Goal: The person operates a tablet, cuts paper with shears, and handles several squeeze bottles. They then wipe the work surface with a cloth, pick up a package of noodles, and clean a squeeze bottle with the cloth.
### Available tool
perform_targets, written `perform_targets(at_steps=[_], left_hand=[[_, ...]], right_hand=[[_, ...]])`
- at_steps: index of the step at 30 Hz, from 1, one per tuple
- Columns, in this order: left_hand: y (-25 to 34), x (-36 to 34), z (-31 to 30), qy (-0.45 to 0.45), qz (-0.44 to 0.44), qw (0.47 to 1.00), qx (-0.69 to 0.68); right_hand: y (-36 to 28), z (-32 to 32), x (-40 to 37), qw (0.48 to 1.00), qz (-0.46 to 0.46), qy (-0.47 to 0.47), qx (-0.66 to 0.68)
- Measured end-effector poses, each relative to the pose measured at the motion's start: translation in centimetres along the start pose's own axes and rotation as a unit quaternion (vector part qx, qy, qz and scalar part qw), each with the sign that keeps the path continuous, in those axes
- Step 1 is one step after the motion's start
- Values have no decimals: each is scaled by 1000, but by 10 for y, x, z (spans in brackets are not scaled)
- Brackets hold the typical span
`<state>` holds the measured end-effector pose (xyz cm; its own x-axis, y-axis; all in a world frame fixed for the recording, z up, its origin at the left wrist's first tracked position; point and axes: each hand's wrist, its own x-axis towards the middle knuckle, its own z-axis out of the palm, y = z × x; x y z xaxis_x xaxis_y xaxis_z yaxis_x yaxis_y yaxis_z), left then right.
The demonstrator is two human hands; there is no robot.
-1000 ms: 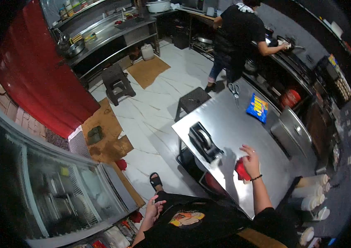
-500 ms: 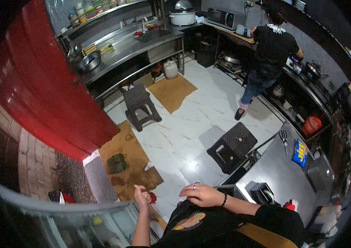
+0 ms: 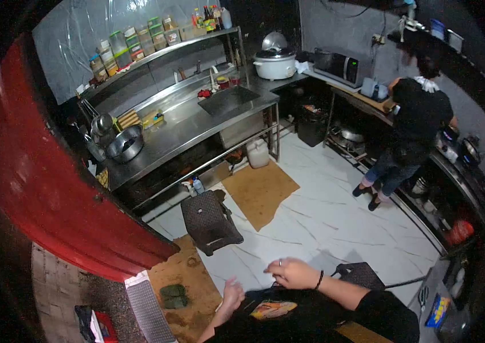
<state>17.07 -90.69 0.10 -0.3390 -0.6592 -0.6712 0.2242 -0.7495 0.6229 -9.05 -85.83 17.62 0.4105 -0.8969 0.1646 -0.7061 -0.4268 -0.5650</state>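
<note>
My left hand is raised in front of my body at the bottom of the view, somewhat blurred, with loosely bent fingers and nothing visible in them. Beside it on the right, my right hand hangs palm down before my dark shirt. It wears a ring, and a black bead bracelet circles the wrist; its fingers are relaxed and hold nothing I can see. Neither hand touches an object. Below and beyond them lie the marble-patterned floor and a dark plastic stool.
A steel sink counter runs along the back left under a shelf of jars. Another person stands at the right-hand counter. A second stool is by my right forearm. Cardboard lies on the floor. A red panel borders the left.
My view has moved forward and up, bringing the sink counter nearer. The glass-topped case has left view, and the steel table has slid to the lower right corner. Both hands stay free.
</note>
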Motion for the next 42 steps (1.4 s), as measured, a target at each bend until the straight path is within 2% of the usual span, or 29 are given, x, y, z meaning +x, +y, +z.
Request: perform_targets(at_steps=[2,4,7,9,11,12,14,15,18,20,22,24,25,28,29,30,31,32,33,34,35,36,38,40,42], left_hand=[[61,36,55,-16,-24,996,87],[99,102,71,-85,-61,993,63],[143,196,132,-102,-62,989,90],[194,226,197,-118,-109,987,18],[220,300,238,-116,-73,990,44],[236,345,258,-120,-56,989,63],[276,417,319,-136,-68,983,103],[297,447,354,-142,-77,979,125],[347,530,469,-193,-100,956,195],[371,649,526,-346,-192,890,226],[368,692,596,-348,-58,930,102],[391,737,658,-382,-78,912,130],[393,762,686,-396,-85,904,140],[390,840,766,-215,-185,957,63],[397,846,786,-262,-122,944,157],[401,868,810,-310,-83,937,140],[401,897,823,-353,-48,926,127],[403,919,837,-394,-16,912,113],[410,938,861,-361,-48,928,79],[411,971,867,-384,-436,798,-163],[427,988,894,-355,-239,901,-67],[436,1005,923,-307,-141,941,24],[448,1048,982,-259,-86,958,92],[450,1100,1036,-236,-68,960,135],[444,1154,1085,-216,-54,958,182]], right_hand=[[41,-38,49,998,-44,31,16],[80,-69,91,994,-72,71,33],[162,-110,141,995,-37,71,66],[243,-115,154,997,29,68,16],[334,-122,160,992,105,61,-23],[377,-121,154,983,174,65,-5],[455,-142,133,953,292,85,-12],[483,-150,118,934,344,94,-22],[575,-143,55,839,489,235,51],[616,-136,14,745,580,321,72],[645,-131,-18,681,639,355,48],[678,-124,-33,623,724,289,74],[699,-132,-39,639,717,271,71],[791,-179,-44,650,706,259,109],[828,-201,-39,689,673,262,57],[874,-222,-34,683,682,260,24],[907,-271,-12,649,720,244,37],[954,-293,-15,700,652,291,-17],[968,-364,14,664,685,298,11],[1023,-388,10,675,665,314,-62],[1064,-423,12,673,626,374,-121],[1061,-492,40,627,675,377,-95],[1109,-570,52,576,629,487,-186],[1166,-617,42,509,615,571,-191],[1192,-670,39,439,650,605,-141]])
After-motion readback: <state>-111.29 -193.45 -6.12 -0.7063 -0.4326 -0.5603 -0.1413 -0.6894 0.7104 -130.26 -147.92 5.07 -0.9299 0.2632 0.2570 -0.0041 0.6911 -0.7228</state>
